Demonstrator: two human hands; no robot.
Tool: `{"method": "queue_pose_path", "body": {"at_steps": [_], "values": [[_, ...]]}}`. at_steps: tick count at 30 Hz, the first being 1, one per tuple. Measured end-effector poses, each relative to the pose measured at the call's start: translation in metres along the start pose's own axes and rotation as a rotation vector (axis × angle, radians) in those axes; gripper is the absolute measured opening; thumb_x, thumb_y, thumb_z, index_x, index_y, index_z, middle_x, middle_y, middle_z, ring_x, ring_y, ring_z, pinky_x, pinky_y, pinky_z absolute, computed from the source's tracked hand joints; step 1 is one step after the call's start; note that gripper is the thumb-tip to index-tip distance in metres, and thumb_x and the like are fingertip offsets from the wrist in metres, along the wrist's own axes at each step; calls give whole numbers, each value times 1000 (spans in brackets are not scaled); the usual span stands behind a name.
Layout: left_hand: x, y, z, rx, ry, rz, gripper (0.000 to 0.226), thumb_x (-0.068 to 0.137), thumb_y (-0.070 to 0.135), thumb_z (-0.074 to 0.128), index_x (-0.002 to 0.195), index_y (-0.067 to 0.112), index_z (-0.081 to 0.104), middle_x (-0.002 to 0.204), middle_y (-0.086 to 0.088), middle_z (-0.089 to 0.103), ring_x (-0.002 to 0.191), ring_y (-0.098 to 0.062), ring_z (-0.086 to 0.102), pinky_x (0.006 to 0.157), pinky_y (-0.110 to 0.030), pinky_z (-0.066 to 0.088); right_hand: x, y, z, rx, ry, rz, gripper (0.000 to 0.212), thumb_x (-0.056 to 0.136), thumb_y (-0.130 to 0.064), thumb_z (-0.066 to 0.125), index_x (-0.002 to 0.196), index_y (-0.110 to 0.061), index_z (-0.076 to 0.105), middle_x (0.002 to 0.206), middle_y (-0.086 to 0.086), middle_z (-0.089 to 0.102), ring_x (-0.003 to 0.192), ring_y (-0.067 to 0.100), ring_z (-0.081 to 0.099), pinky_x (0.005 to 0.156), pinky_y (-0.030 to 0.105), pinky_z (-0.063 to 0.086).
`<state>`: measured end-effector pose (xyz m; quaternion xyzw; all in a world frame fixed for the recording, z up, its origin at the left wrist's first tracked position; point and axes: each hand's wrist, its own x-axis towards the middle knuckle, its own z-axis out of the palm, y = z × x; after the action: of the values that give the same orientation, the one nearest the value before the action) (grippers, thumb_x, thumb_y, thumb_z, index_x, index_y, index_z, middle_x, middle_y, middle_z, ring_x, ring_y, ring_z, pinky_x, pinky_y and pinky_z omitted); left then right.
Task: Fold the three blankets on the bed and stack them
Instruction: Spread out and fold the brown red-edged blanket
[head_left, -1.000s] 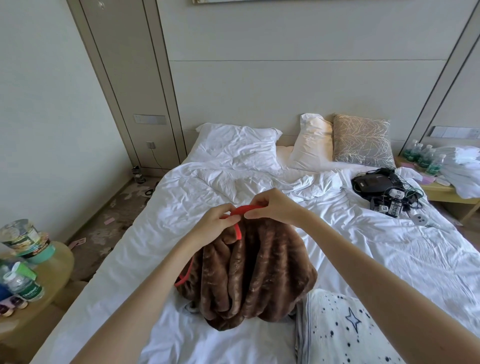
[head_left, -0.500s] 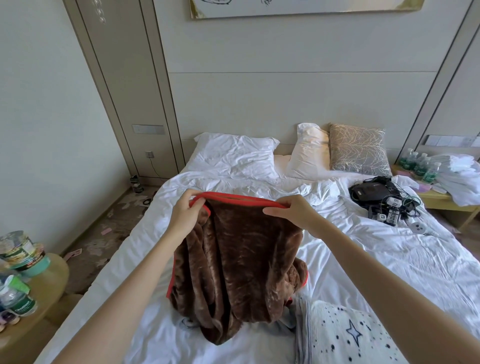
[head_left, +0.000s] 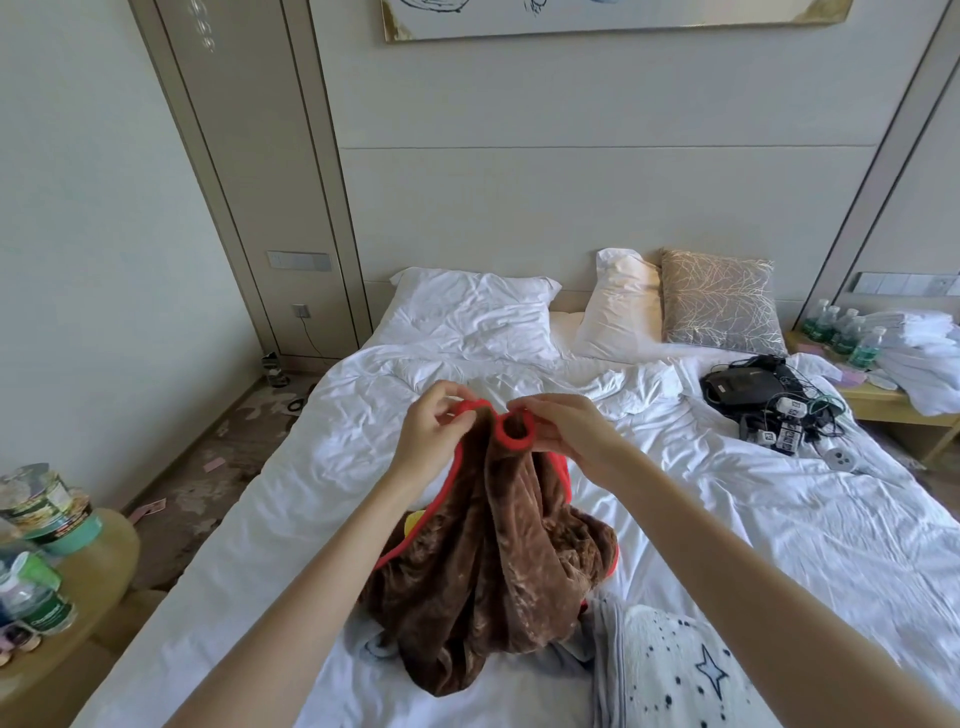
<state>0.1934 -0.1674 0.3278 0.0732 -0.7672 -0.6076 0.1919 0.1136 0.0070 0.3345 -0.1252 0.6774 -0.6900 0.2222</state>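
A brown plush blanket (head_left: 493, 566) with a red border hangs bunched over the white bed (head_left: 291, 467); its lower part rests crumpled on the sheet. My left hand (head_left: 434, 434) pinches the red edge at the top left. My right hand (head_left: 563, 431) grips the same red edge close beside it, where the border curls into a small loop. A white blanket with dark stars (head_left: 675, 670) lies folded at the near right. A bit of pale fabric (head_left: 558, 662), perhaps a third blanket, peeks out under the brown one, mostly hidden.
Two white pillows (head_left: 478, 312) and a patterned cushion (head_left: 722, 304) lie at the headboard. A black bag with cables and chargers (head_left: 763, 400) sits on the bed's right. Nightstands carry bottles and towels (head_left: 914, 353) on the right, bottles and a tub (head_left: 41, 514) on the left.
Half a second ago my hands held the red edge stretched wide apart; now they have come together, gathering the edge so the blanket hangs in a narrow bunch.
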Motion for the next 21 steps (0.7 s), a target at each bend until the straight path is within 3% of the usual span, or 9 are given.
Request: {"method": "queue_pose_path", "body": {"at_steps": [3,6,9,12,14,17,21], "values": [[-4,7,7,-8,-37,7,18,90,-6,57,97,5,70,100,-6,73,94,-14,69,84,-25,55,-1,-4,2,-19,-35,-40,34,89,10,42,104,-1,70,97,20,72,82,23,73,68,29,59],[-6,6,8,-53,-71,-27,21,91,-5,56,101,6,72,99,-7,73,86,-10,71,71,-20,56,-3,-3,3,-188,-51,-114,36,81,16,50,105,-4,68,93,21,71,80,23,72,70,33,61],[-10,4,11,-98,-114,-60,23,92,-3,57,98,12,74,93,-4,74,81,-8,71,66,-19,56,-2,1,6,-495,35,-242,19,77,-2,70,83,-20,71,72,3,68,63,15,63,63,34,57],[-12,1,11,-125,-136,-100,25,93,2,56,95,17,75,89,3,75,87,-12,71,70,-22,57,0,1,8,-726,107,-365,11,72,-20,77,69,-25,68,74,-11,56,66,4,55,65,30,48],[-12,-1,8,-156,-140,-147,21,96,14,56,96,16,77,92,0,76,91,-13,71,71,-26,58,0,-2,8,-714,92,-368,9,73,-20,75,69,-21,68,75,-10,57,70,6,57,68,30,48],[-12,-3,2,-187,-176,-193,27,93,36,64,101,13,75,100,-4,75,96,-17,70,77,-30,58,2,-3,9,-630,130,-285,17,76,-18,70,64,-22,60,61,-9,55,59,7,51,59,27,40],[-15,-4,4,-116,-149,-131,24,84,22,76,106,13,71,101,-2,75,97,-15,71,79,-26,58,2,1,14,-590,103,-273,12,79,-18,71,72,-9,66,58,-6,53,55,8,47,54,23,37]]}}
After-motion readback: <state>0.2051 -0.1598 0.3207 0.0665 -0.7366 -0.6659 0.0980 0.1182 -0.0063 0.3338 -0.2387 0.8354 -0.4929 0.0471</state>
